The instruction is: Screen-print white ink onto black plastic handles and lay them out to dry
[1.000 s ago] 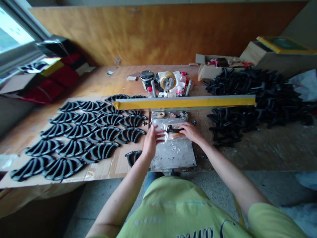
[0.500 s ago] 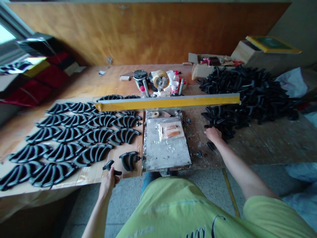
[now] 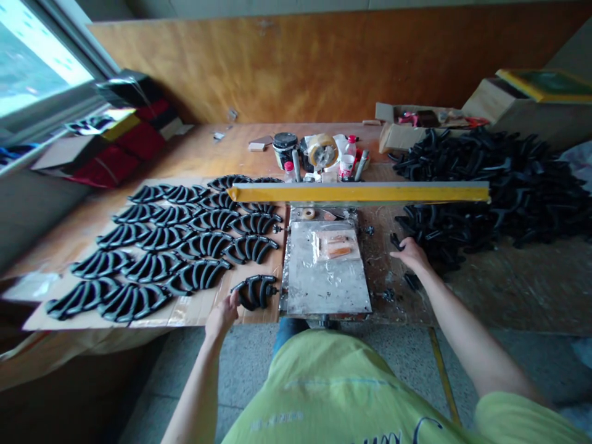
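Observation:
My left hand (image 3: 222, 317) is at the near edge of the left cardboard, its fingers closed on the end of a black curved T-shaped piece. That piece now stands against a small nested group of the same black pieces (image 3: 259, 291). On the right, my right hand (image 3: 413, 255) pinches another black curved piece (image 3: 396, 241) at the near-left edge of a big loose heap (image 3: 490, 185). Rows of nested black pieces (image 3: 155, 265) cover the cardboard on the left. Between my hands lies a grey metal plate (image 3: 324, 283) with a small clear-wrapped packet (image 3: 337, 246) on it.
A yellow-faced bar (image 3: 361, 193) spans above the plate from side to side. Behind it stand a black tub (image 3: 285, 150), a tape roll (image 3: 322, 152) and red-capped bottles (image 3: 350, 147). An open carton (image 3: 402, 135) is at the back right, red boxes (image 3: 139, 142) at the back left.
My left hand has brought its black piece rightward to the small group. My right hand has drawn a piece slightly out from the heap's edge. The view has shifted left.

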A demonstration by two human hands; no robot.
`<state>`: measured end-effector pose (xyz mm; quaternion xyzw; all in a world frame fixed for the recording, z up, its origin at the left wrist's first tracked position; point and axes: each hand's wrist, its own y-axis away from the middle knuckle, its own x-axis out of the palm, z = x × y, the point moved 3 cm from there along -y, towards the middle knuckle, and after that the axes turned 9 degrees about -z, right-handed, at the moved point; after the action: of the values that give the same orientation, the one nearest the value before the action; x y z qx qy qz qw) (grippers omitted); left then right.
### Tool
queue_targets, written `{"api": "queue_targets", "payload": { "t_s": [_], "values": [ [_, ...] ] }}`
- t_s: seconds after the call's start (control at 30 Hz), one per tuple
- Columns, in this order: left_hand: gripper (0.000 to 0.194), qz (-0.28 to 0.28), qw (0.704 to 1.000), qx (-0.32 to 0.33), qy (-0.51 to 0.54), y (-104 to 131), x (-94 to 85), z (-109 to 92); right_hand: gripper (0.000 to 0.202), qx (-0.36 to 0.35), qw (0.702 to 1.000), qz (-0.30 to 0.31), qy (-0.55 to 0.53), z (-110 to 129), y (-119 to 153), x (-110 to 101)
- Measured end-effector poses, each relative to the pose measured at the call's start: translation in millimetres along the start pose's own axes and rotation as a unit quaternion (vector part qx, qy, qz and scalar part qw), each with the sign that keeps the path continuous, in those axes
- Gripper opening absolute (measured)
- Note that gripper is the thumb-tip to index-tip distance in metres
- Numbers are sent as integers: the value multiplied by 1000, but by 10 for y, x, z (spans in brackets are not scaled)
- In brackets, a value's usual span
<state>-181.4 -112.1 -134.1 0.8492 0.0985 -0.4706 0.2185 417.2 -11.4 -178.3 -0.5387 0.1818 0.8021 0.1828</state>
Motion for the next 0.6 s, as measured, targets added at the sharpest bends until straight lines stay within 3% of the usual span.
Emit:
{"api": "queue_targets", "payload": {
  "t_s": [0.07, 0.17, 0.23, 0.3, 0.4, 0.47, 0.53, 0.6],
  "values": [
    [45, -14, 999, -25, 45, -55, -39, -175, 35, -51, 994, 0, -101, 351, 161, 2],
    [49, -47, 986, 3, 161, -159, -81, -707, 28, -222, 948, 4, -226, 1011, 460, 23],
    [49, -63, 966, 55, 247, -210, -131, -1172, 25, -345, 911, -1, -225, 1385, 657, 56],
    [49, -72, 937, 105, 325, -230, -219, -1641, 26, -426, 889, -11, -167, 1629, 814, 115],
    [45, -103, 890, 171, 410, -206, -423, -2228, 35, -453, 889, -32, -63, 1784, 966, 209],
    [43, -122, 861, 209, 447, -168, -557, -2500, 39, -441, 896, -48, -19, 1810, 1032, 245],
    [49, -122, 850, 240, 453, -119, -641, -2661, 40, -431, 900, -59, -12, 1798, 1062, 244],
    [54, -109, 855, 251, 440, -57, -661, -2695, 39, -411, 908, -65, -40, 1719, 1011, 189]
  ]
}}
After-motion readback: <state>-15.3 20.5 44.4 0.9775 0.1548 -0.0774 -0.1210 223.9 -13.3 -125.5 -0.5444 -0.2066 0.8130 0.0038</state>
